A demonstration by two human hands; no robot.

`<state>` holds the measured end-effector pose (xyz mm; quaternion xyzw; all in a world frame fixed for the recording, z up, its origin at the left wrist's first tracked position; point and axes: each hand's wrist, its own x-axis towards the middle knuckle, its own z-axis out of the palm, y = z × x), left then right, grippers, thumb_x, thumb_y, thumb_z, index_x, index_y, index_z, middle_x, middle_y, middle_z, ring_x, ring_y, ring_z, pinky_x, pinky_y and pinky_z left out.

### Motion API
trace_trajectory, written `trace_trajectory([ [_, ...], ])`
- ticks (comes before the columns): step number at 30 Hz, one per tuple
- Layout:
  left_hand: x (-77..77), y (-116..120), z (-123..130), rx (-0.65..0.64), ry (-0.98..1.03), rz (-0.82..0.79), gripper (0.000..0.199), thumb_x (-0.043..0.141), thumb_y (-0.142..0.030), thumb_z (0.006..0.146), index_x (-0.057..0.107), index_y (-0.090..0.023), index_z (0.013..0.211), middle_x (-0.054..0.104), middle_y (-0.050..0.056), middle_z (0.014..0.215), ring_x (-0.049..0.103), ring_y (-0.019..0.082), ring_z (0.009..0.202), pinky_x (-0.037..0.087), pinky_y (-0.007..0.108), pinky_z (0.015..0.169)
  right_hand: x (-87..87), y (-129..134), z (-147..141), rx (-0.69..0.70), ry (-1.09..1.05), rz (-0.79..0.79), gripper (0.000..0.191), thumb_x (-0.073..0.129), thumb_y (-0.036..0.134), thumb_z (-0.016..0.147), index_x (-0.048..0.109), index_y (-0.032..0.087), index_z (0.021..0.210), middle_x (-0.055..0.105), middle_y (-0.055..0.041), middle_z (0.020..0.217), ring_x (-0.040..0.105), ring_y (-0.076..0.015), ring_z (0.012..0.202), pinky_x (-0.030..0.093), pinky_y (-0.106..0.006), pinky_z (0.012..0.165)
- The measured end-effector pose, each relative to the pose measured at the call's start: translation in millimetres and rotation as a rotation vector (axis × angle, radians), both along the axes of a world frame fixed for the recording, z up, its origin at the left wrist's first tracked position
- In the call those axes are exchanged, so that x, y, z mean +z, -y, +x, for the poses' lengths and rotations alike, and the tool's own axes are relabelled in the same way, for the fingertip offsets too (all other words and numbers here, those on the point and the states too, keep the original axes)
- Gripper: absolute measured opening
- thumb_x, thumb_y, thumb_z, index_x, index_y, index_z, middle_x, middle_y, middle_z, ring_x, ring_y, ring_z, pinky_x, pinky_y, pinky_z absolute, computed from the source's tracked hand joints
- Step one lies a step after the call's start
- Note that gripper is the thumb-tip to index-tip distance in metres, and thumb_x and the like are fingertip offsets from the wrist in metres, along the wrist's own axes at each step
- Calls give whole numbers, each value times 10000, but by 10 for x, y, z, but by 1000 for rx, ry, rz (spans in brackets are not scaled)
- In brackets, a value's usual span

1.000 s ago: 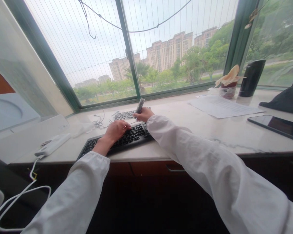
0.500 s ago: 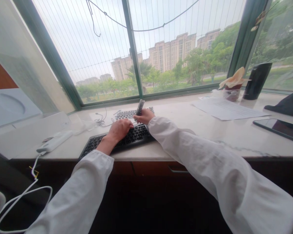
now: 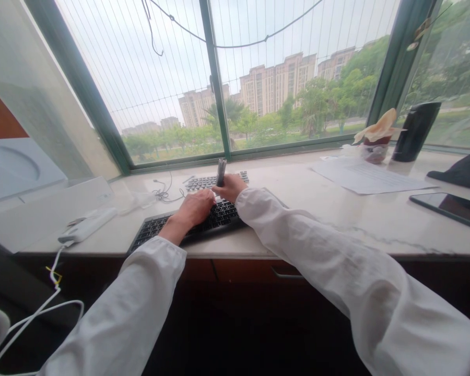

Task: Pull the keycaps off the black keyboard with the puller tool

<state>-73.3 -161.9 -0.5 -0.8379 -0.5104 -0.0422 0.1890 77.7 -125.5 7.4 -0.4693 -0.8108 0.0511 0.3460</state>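
A black keyboard (image 3: 149, 230) lies slanted near the counter's front edge. My left hand (image 3: 198, 208) is closed over its upper middle; whatever its fingertips pinch is too small to make out. Just to the right, my right hand (image 3: 230, 187) is wrapped round a dark grey, narrow tool (image 3: 221, 171) that stands nearly upright above the keyboard. The fingertips of both hands are close together. Behind them lies a second set of keys (image 3: 198, 183), partly hidden by my right hand.
A white power strip (image 3: 88, 225) and a thin cable (image 3: 164, 194) lie to the left. On the right are paper sheets (image 3: 372, 176), a phone (image 3: 454, 206), a covered cup (image 3: 377, 149) and a black cylinder (image 3: 416, 133). The window stands behind the counter.
The tool in my right hand has tilted more upright. My left hand has moved slightly right and up, closer to my right hand. The view has shifted a little.
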Motion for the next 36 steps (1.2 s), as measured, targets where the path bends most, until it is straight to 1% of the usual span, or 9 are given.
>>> trace_trajectory([
  [4, -26, -10, -41, -40, 3, 16, 204, 405, -155, 878, 581, -164, 981, 619, 107, 1022, 585, 223, 983, 462, 323, 792, 39, -19, 44, -23, -49, -24, 279, 541, 372, 787, 672, 166, 650, 676, -31, 624, 608, -139, 629, 392, -211, 582],
  [8, -66, -15, -71, -37, 65, 55, 195, 400, -216, 905, 581, -185, 968, 625, 90, 992, 593, 216, 954, 459, 316, 764, 73, -84, 148, -64, -121, -3, 312, 534, 392, 795, 673, 160, 642, 672, -34, 619, 607, -143, 616, 410, -226, 603],
  [14, -65, 2, -98, 0, 175, 51, 299, 344, -291, 932, 635, -237, 978, 650, 59, 1008, 606, 210, 925, 460, 318, 765, 9, -248, 266, -15, -144, -215, 268, 567, 351, 795, 701, 174, 645, 707, -31, 679, 636, -146, 673, 451, -218, 647],
  [18, -56, -7, -103, 19, 218, 33, 338, 343, -338, 932, 668, -263, 980, 661, 51, 1033, 610, 220, 940, 462, 334, 791, -22, -345, 307, 36, -143, -339, 343, 616, 479, 774, 719, 160, 701, 721, -57, 733, 640, -144, 657, 474, -224, 630],
  [21, -50, -25, -84, 44, 233, 15, 360, 360, -430, 920, 671, -267, 1004, 661, 58, 1071, 600, 235, 992, 454, 350, 827, -15, -362, 346, 66, -145, -353, 417, 635, 555, 743, 726, 148, 741, 720, -67, 737, 639, -138, 635, 484, -223, 623],
  [24, -39, -41, -75, 53, 228, -61, 508, 374, -608, 858, 634, -248, 1105, 649, 86, 1116, 584, 261, 1041, 443, 366, 858, -7, -339, 381, 87, -157, -343, 447, 643, 586, 723, 726, 148, 752, 719, -68, 742, 638, -134, 627, 487, -221, 622],
  [27, -17, -31, -103, -2, 206, -230, 708, 424, -727, 755, 542, -227, 1243, 618, 107, 1196, 573, 280, 1073, 439, 358, 872, -14, -318, 393, 88, -186, -360, 467, 640, 597, 723, 723, 139, 747, 718, -78, 730, 644, -135, 624, 498, -223, 638],
  [30, 20, 3, -156, -87, 201, -370, 820, 504, -718, 706, 432, -223, 1355, 539, 113, 1321, 525, 286, 1161, 421, 331, 910, -21, -331, 388, 83, -222, -396, 457, 631, 587, 740, 722, 140, 762, 722, -83, 738, 660, -140, 640, 514, -226, 654],
  [36, 115, 37, -228, -147, 173, -493, 986, 623, -638, 654, 238, -238, 1470, 319, 107, 1498, 361, 289, 1323, 330, 334, 1033, 42, -379, 425, 55, -316, -399, 405, 634, 532, 768, 717, 138, 813, 727, -87, 757, 676, -153, 651, 537, -246, 668],
])
